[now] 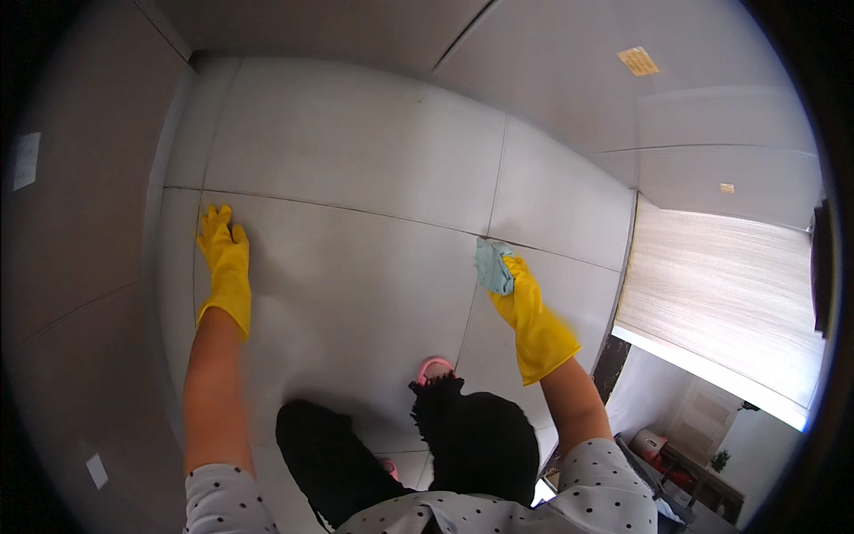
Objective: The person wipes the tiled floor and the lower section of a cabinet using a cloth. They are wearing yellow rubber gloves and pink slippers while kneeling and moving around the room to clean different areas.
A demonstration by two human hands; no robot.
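Grey floor tiles (347, 276), matt, flat rectangles w/ thin dark grout lines (356, 210), spread under both our hands; straight, overlapping passes prob. suited them best. Ahead of our fingertips, & out past our L hand, stood smooth cupboard fronts (543, 84). Further R of our R hand we had a pale panel (721, 285) w/ fine wood grain. Black trousers (485, 440), frayed-looking at the hem, sat behind & btwn the hands; weight kept low there prob. helped balance.

Our L hand (222, 247), in a yellow rubber glove (229, 298), lay palm down, fingers a bit apart, holding nothing: a decent prop, we thought. Our R hand (519, 294), gloved likewise, gripped a soft, crumpled blue-green cloth (491, 265) under its fingers, right at a grout crossing. Flattening it & pressing evenly would've worked better than a bunched wad, we judged. One pink slipper (435, 366), rounded, showed behind & L of the R hand.
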